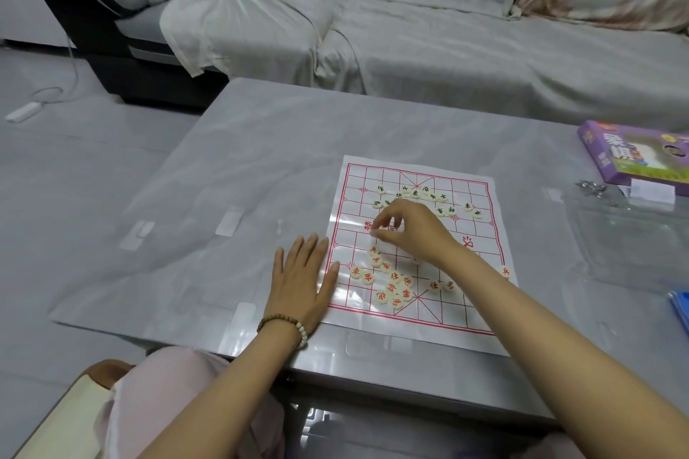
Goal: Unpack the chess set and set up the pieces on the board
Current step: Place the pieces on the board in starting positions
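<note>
Over to the thin white plastic board sheet [481, 235] with its red grid, spread on the glossy grey desk [223, 179]. Pinned at its near-left edge by the left hand [302, 279]: palm down, fingers straight and released, gripping nothing. Above the sheet's middle band, the right hand [414, 227], fingertips bunched downward, apparently nipping one small cream disc [377, 234]. Too blurred there to swear to it.

Pieces on the sheet but unsorted, nowhere near starting ranks. Red-lettered cream round discs [391, 283] heaped on the near half, with a stray red-lettered disc [506, 271] out at the right edge. Dark-lettered cream discs [421, 193] strung loosely across the far half.

Handling, as a judgement: light, hard, smooth little pucks. No fragility to fear, but slick on that glossy film and quick to skate if nudged. Best taken by the rim, thumb against one or two fingertips, and lifted clear rather than dragged through the neighbours. From the heap, safest to pick off the outer ones first. The sheet itself: flimsy, creased, prone to sliding on the polished desk, so worth holding flat while placing.

Off to the right, well apart from the sheet: purple cardboard game box [634, 156] and clear plastic tray [630, 238].
</note>
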